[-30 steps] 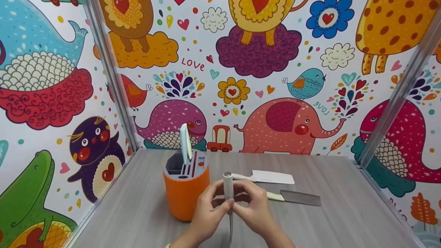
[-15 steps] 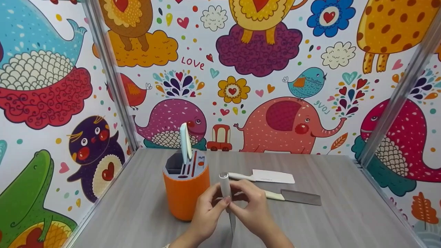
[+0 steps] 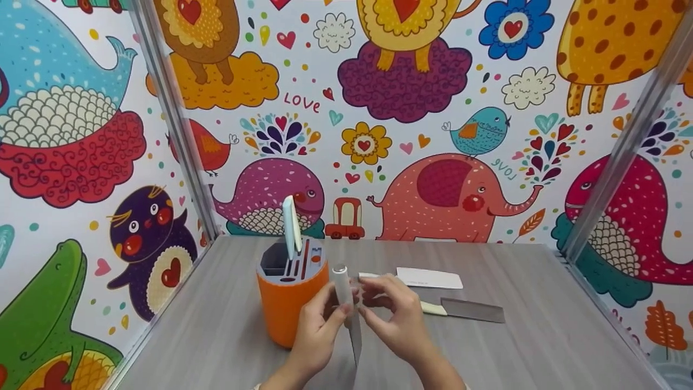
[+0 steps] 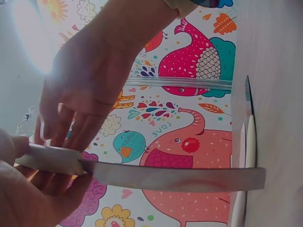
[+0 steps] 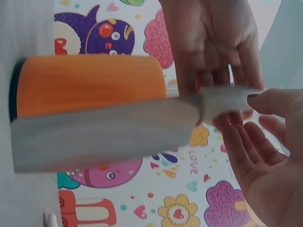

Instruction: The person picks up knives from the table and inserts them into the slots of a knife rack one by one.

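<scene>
A cleaver (image 3: pixel 341 284) with a pale grey handle stands upright, handle up and blade down, in front of me. My left hand (image 3: pixel 316 333) grips its handle. In the right wrist view, the broad, square-ended blade (image 5: pixel 94 139) crosses in front of the orange knife block (image 5: pixel 94 85). My right hand (image 3: pixel 403 319) is close by on the right, fingers loosely bent, and in the head view it looks apart from the handle. Its thumb overlaps the handle end in the right wrist view; contact there is unclear.
The orange block (image 3: pixel 287 309) stands left of my hands, with a pale blue and a cream handle (image 3: pixel 292 225) sticking up from its slots. Right of my hands lie a white cleaver (image 3: pixel 430 277) and a grey-bladed, cream-handled cleaver (image 3: pixel 471 310). Patterned walls enclose the grey table (image 3: pixel 206 319).
The cleaver's handle has shifted left and tilted slightly, with my left hand on it. My right hand, earlier at the handle beside the left, has parted from it.
</scene>
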`<state>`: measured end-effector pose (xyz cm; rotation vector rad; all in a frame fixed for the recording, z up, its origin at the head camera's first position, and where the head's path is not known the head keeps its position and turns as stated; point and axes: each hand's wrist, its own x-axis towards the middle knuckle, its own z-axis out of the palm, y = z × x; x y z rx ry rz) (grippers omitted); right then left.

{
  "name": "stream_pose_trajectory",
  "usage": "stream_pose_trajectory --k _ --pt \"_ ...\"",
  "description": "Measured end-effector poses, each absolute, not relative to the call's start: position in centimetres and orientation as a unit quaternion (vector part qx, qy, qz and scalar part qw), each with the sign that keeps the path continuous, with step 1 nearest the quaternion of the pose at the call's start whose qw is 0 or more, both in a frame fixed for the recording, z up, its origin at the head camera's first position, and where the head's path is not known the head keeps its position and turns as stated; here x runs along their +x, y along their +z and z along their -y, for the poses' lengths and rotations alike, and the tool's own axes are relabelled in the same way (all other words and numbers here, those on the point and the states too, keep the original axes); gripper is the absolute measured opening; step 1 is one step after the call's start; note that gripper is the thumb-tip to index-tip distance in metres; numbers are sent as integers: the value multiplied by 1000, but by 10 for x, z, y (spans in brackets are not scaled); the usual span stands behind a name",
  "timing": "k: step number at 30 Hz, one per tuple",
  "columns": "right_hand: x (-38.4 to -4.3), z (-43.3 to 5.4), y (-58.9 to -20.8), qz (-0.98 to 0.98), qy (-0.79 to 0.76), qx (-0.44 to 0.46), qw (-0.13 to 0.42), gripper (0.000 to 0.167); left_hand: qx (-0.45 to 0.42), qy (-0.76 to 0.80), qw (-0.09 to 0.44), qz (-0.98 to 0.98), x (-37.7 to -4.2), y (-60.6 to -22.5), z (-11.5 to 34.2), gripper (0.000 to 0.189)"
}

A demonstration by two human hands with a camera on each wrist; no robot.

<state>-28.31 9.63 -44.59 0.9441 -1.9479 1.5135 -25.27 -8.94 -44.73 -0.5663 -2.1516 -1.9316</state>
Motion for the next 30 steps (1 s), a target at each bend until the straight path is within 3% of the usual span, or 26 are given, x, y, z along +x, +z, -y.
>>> stream_pose_trajectory --k 5,16,23,30 --pt "-307 -94 -454 715 595 270 248 39 -193 -657 110 721 -253 -442 98 41" --pt "-346 -71 -505 685 699 98 179 28 -186 -653 176 713 -255 -429 115 42" --pt "-358 -45 -549 669 721 77 163 37 -178 -634 211 722 -261 -413 131 41" --pt "-351 -14 -573 667 728 137 74 63 -168 -628 232 724 -258 -396 146 42"
